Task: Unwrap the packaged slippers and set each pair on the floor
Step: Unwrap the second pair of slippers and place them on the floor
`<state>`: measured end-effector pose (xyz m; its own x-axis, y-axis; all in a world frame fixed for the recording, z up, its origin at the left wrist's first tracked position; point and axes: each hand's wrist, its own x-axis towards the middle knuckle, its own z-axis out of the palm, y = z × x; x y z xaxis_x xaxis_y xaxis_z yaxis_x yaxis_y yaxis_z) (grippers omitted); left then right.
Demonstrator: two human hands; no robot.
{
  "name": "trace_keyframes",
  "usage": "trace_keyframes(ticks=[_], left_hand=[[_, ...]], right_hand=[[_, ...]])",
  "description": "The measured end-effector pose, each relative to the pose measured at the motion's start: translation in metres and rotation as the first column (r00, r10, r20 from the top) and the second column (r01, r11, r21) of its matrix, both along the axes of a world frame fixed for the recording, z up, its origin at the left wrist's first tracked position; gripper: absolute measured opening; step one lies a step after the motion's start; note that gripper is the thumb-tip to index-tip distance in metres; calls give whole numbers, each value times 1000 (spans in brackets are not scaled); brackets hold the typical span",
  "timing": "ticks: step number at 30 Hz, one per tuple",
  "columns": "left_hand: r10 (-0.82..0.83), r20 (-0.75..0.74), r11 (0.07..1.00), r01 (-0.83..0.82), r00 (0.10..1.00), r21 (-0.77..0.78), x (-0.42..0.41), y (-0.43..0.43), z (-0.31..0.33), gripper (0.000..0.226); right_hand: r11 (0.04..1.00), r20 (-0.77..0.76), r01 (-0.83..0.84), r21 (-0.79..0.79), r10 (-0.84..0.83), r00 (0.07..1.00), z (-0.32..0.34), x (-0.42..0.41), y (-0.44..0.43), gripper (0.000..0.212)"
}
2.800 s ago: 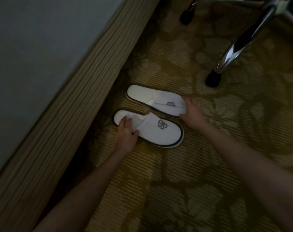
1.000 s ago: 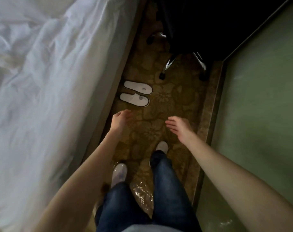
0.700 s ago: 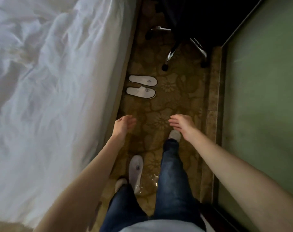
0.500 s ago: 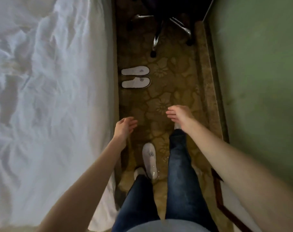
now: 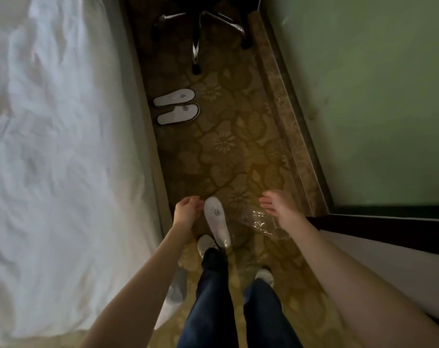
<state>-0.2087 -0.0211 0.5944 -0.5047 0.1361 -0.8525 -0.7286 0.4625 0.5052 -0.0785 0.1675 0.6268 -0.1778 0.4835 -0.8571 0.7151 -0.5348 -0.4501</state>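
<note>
Stood on patterned carpet [image 5: 238, 156] between bed [image 5: 63, 146] and green glass wall [image 5: 364, 109]. Held the left hand [image 5: 188, 210] loosely cupped and empty, just at nine o'clock of a lone white slipper [image 5: 216, 218] lying on the floor. Held the right hand [image 5: 276, 204] flat, fingers spread, likewise empty, above crumpled clear film [image 5: 263, 223] at that slipper's three o'clock. Could not tell wrapped from bare at its glossy heel end. Noted one finished pair [image 5: 175, 106] side by side at eleven o'clock, close against the bed base, short of the chair legs [image 5: 196, 46] at twelve.

Judged the film the chief hazard: slick, nearly invisible in the dim light, close to the right foot [image 5: 263, 276], apt to slide under a step. Risked treading on the lone slipper as well, just ahead of the left foot [image 5: 205, 243]. Risked overlooking its mate: possibly the pale shape [image 5: 178, 287] at seven o'clock by the sheet edge, too dim to name.
</note>
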Motion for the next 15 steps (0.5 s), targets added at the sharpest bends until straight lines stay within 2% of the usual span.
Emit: trace_keyframes(ticks=[5, 9, 15], left_hand=[[10, -72, 999, -13, 997, -33, 50, 4, -19, 22], [-37, -72, 996, 30, 997, -88, 102, -2, -48, 27], [-99, -81, 965, 76, 992, -249, 159, -17, -102, 35]], right_hand=[[999, -30, -45, -21, 45, 999, -26, 57, 0, 25], [996, 17, -49, -73, 50, 999, -60, 115, 0, 25], [998, 60, 33, -61, -29, 998, -122, 170, -2, 15]])
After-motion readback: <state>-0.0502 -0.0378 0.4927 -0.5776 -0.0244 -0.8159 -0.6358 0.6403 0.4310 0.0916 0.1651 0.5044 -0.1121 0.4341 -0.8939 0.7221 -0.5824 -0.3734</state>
